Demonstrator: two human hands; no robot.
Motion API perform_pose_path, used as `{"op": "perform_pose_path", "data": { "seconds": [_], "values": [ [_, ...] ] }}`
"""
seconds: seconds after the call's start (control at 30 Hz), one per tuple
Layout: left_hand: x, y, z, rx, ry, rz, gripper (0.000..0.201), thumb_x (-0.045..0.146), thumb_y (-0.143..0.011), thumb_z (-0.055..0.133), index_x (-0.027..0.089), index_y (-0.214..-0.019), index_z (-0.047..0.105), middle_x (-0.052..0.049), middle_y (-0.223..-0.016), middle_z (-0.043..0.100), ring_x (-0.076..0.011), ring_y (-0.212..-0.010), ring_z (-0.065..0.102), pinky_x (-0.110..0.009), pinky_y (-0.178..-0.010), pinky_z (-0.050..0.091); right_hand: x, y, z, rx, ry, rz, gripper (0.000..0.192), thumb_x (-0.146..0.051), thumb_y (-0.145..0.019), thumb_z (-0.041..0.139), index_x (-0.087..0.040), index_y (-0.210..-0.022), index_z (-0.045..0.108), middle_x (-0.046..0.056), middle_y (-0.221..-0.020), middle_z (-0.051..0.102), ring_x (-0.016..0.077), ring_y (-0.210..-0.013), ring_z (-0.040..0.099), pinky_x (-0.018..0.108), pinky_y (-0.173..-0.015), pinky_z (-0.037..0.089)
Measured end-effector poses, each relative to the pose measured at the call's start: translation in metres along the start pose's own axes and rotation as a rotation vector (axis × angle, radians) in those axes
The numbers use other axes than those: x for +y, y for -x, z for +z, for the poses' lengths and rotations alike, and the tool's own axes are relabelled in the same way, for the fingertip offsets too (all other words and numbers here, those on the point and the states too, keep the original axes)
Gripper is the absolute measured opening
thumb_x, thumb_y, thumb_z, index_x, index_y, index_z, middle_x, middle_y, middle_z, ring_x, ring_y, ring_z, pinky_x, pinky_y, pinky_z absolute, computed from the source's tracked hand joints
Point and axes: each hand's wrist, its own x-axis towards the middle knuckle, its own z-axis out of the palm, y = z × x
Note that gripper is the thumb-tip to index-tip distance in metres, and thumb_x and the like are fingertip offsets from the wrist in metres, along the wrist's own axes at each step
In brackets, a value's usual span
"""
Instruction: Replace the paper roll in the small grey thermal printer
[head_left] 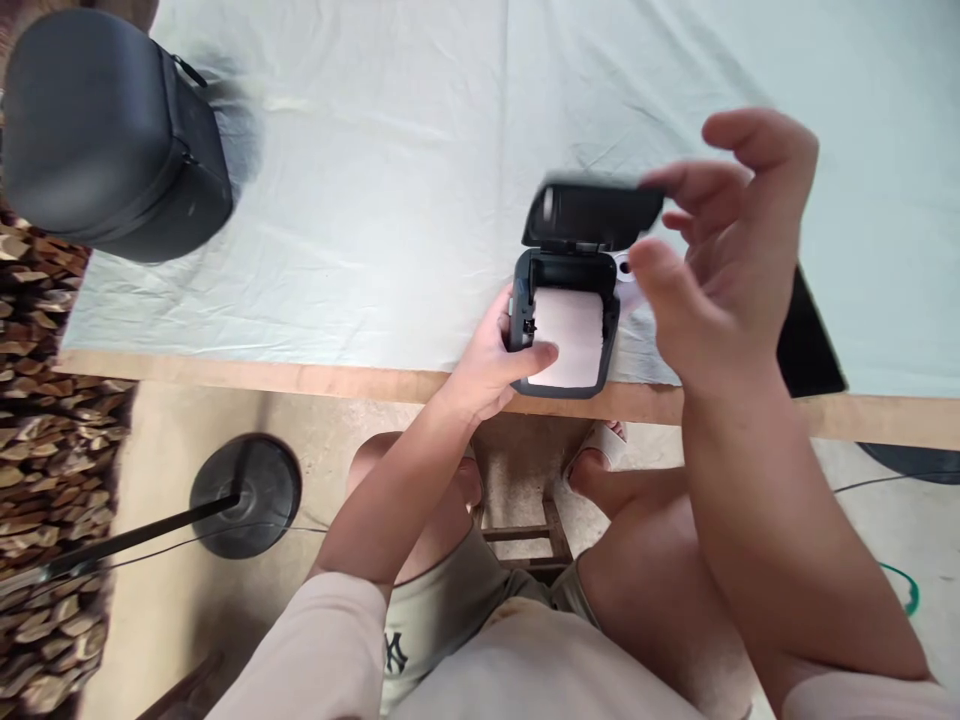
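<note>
A small dark portable printer (564, 385) with its hinged lid (592, 215) raised is held over the table's near edge. A white paper roll (574, 335) fills its open bay. My left hand (502, 360) grips the printer from the left side, with the thumb across the front onto the paper. My right hand (731, 240) is beside the lid's right corner, fingers apart; a fingertip seems to touch that corner, though blur hides the exact contact. Behind the printer's right side, a small white round piece with a dark hole (624, 266) is partly hidden.
A black zippered case (112, 130) stands at the table's far left. Behind my right wrist lies a flat black object (811, 345). The table (360, 200) wears a pale cloth. Below are a round stand base (246, 495), a thin cable, a wooden stool and stacked firewood (52, 420).
</note>
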Motion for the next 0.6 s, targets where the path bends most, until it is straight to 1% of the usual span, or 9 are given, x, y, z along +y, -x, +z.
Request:
{"op": "perform_pose_path", "data": {
  "seconds": [0.07,0.1,0.13,0.2,0.27,0.33,0.47,0.53,0.6],
  "values": [
    [-0.002,0.001,-0.001,0.016,0.01,0.018,0.076,0.037,-0.056,0.118,0.028,-0.119,0.076,0.006,-0.088,0.073,-0.0117,-0.075,0.067,-0.026,-0.071,0.054,-0.003,-0.001,-0.001,0.065,-0.074,-0.055,0.048,-0.062,-0.11,0.054,-0.032,-0.147,0.056,0.01,-0.141,0.066,0.0303,-0.123,0.079,0.053,-0.112,0.063],
    [-0.003,0.001,-0.002,0.024,0.021,0.027,0.076,0.038,-0.056,0.119,0.027,-0.119,0.077,0.006,-0.09,0.075,-0.0119,-0.077,0.069,-0.026,-0.072,0.056,-0.007,-0.001,-0.003,0.075,-0.089,-0.069,0.038,-0.055,-0.112,0.056,-0.032,-0.142,0.06,0.01,-0.137,0.068,0.0303,-0.121,0.08,0.052,-0.11,0.064],
    [-0.004,0.002,-0.002,0.029,0.035,0.035,0.076,0.039,-0.058,0.119,0.027,-0.12,0.077,0.005,-0.092,0.078,-0.0127,-0.079,0.072,-0.026,-0.074,0.059,-0.012,-0.002,-0.005,0.031,-0.067,-0.062,0.033,-0.048,-0.112,0.059,-0.032,-0.141,0.062,0.01,-0.136,0.07,0.0306,-0.124,0.08,0.051,-0.111,0.064],
    [-0.005,0.003,-0.001,0.033,0.071,0.042,0.074,0.045,-0.062,0.117,0.027,-0.122,0.078,0.003,-0.097,0.082,-0.016,-0.082,0.079,-0.028,-0.075,0.064,-0.023,-0.003,-0.008,-0.13,0.012,-0.042,0.033,-0.039,-0.107,0.067,-0.031,-0.14,0.066,0.011,-0.138,0.075,0.0328,-0.135,0.078,0.052,-0.115,0.065],
    [-0.004,0.005,0.0,0.062,0.105,0.051,0.07,0.056,-0.068,0.114,0.027,-0.121,0.078,0.0,-0.102,0.086,-0.0195,-0.085,0.083,-0.03,-0.074,0.067,-0.035,-0.004,-0.009,-0.325,0.091,-0.031,0.038,-0.034,-0.102,0.072,-0.031,-0.14,0.07,0.011,-0.142,0.079,0.0348,-0.139,0.077,0.056,-0.119,0.065],
    [-0.002,0.007,0.002,0.103,0.13,0.051,0.067,0.063,-0.072,0.11,0.025,-0.117,0.078,-0.001,-0.103,0.086,-0.0212,-0.086,0.085,-0.031,-0.073,0.068,-0.042,-0.003,-0.005,-0.441,0.132,-0.028,0.038,-0.03,-0.103,0.071,-0.032,-0.14,0.073,0.012,-0.148,0.081,0.0362,-0.139,0.077,0.059,-0.119,0.065],
    [0.001,0.007,0.005,0.119,0.164,0.042,0.052,0.057,-0.078,0.106,0.022,-0.104,0.077,-0.001,-0.091,0.082,-0.0194,-0.081,0.082,-0.029,-0.071,0.065,-0.041,0.0,0.006,-0.464,0.102,-0.027,0.032,-0.027,-0.106,0.065,-0.031,-0.135,0.078,0.012,-0.15,0.082,0.0366,-0.138,0.079,0.058,-0.114,0.067],
    [0.002,0.006,0.006,0.101,0.179,0.039,0.05,0.053,-0.08,0.106,0.022,-0.108,0.079,-0.001,-0.09,0.082,-0.0202,-0.083,0.083,-0.029,-0.07,0.064,-0.036,0.001,0.008,-0.465,0.085,-0.016,0.031,-0.028,-0.106,0.064,-0.03,-0.134,0.078,0.011,-0.148,0.083,0.0361,-0.137,0.079,0.057,-0.112,0.068],
    [0.002,0.005,0.007,0.101,0.203,0.019,0.049,0.052,-0.087,0.102,0.022,-0.12,0.081,-0.003,-0.098,0.087,-0.0249,-0.095,0.088,-0.031,-0.078,0.068,-0.033,0.001,0.006,-0.45,0.081,-0.02,0.031,-0.031,-0.105,0.066,-0.029,-0.134,0.077,0.011,-0.149,0.082,0.0362,-0.137,0.08,0.057,-0.112,0.069]
  ]
}}
